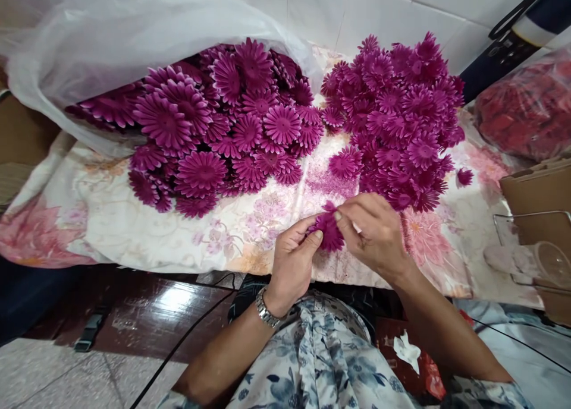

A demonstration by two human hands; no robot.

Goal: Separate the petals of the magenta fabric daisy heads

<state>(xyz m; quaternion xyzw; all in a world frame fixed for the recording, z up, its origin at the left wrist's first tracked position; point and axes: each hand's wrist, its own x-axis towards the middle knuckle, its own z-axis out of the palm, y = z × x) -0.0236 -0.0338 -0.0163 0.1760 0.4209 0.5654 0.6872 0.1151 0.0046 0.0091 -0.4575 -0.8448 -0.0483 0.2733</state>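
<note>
A purple artificial flower head [329,229] is pinched between both hands above the near edge of a floral cloth [111,219]. My left hand [292,260], with a metal watch on its wrist, grips the flower's left side. From the right, the fingertips of my right hand [375,230] hold its top edge. Flat purple flower heads [214,129] spill out of a clear plastic bag [111,34] at the back left. A second heap of fuller purple flowers [397,118] lies at the back right, just beyond my right hand.
A clear bag of red flowers [530,109] sits at the far right. A cardboard box [539,189] and a wire holder with a clear plastic cup [546,263] stand at the right edge. Loose purple flowers [464,176] lie by the heap. Dark glossy floor and cables are below.
</note>
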